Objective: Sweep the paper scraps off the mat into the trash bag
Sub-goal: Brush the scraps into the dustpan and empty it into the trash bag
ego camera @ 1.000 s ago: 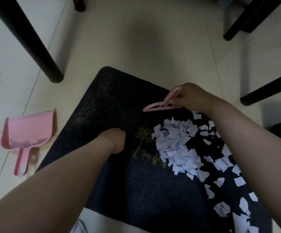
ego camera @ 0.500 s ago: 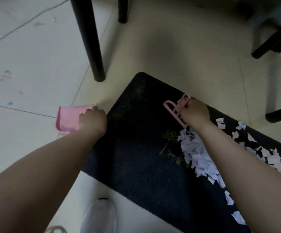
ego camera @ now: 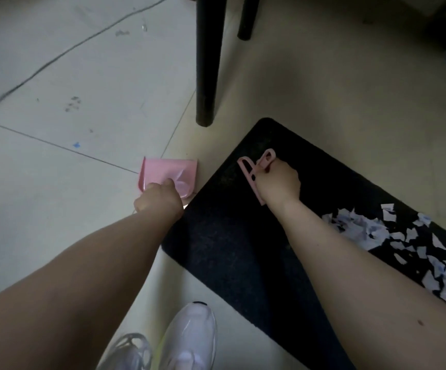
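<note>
left hand (ego camera: pixel 159 201) grasps a pink dustpan (ego camera: pixel 168 173) on the floor beside the mat (ego camera: pixel 229 236); right hand (ego camera: pixel 279 184) grasps a pink brush (ego camera: pixel 248 172) near paper scraps (ego camera: pixel 363 231)

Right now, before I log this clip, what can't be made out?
Head view only:
- Dustpan handle: hidden under the left hand.
- Brush bristles: behind the right hand.
- Scraps: partly behind the right forearm, cut off at the right edge.
- Trash bag: out of frame.

Both bare forearms reach forward — left hand (ego camera: pixel 158 201) and right hand (ego camera: pixel 279 184) both curled, the hands well apart.
</note>
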A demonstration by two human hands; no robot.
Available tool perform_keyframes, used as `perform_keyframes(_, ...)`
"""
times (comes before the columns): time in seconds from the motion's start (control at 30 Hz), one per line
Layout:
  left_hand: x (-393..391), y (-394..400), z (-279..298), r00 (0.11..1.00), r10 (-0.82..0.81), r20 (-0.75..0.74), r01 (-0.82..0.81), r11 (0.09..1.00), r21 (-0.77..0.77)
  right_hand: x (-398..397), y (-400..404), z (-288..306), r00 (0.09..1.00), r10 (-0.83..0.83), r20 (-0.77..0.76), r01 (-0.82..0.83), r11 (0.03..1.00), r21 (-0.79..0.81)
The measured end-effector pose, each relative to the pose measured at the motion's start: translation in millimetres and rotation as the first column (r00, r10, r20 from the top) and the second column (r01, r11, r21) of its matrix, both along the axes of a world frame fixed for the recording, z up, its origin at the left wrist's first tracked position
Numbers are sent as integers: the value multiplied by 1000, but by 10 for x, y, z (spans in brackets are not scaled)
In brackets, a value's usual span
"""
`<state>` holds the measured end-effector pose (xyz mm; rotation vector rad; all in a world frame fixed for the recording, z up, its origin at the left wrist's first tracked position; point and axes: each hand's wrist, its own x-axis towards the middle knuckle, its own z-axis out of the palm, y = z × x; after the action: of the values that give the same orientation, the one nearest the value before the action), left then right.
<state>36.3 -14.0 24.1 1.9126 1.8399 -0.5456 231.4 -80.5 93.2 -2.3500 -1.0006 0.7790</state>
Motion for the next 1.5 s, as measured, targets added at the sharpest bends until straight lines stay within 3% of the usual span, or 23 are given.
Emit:
perform_keyframes(0.1,-53,3,-67,998,-41,47,46,993,-113,-145,35,35,988,57,-145,-54,998,18)
perform_keyframes(0.3,-45,-66,-92,998,-25,57,32,991,-126,-77,4,7,960,33,-279,-20,999,48)
perform_keyframes(0.53,-4,-47,-24,999,-25,23,24,998,62,189,-147,58,996,-6,-89,5,1000,-4)
perform_keyframes(0.63,213,-31,104,986,-164,-12,164,977,134,345,-245,79,999,-30,-14,30,999,17)
perform_keyframes(0.73,499,-137,233,942,-335,2,334,938,89,623,-395,105,994,-97,59,94,995,43)
perform_keyframes(0.9,946,-293,218,663,-743,-90,746,666,-6,1257,-823,216,926,-307,218,294,952,89)
perform_keyframes(1.0,1214,-441,189,521,-846,-113,843,531,-85,1576,-1148,246,864,-424,271,408,906,115)
perform_keyframes(1.07,1375,-579,161,476,-872,-115,869,486,-89,1704,-1335,206,824,-477,305,465,878,116)
perform_keyframes(1.27,1809,-877,98,514,-832,-208,810,551,-203,1888,-1744,1,715,-589,377,577,802,157)
perform_keyframes(1.5,1998,-944,59,513,-809,-287,773,581,-256,2022,-1917,-212,699,-568,435,569,810,142)
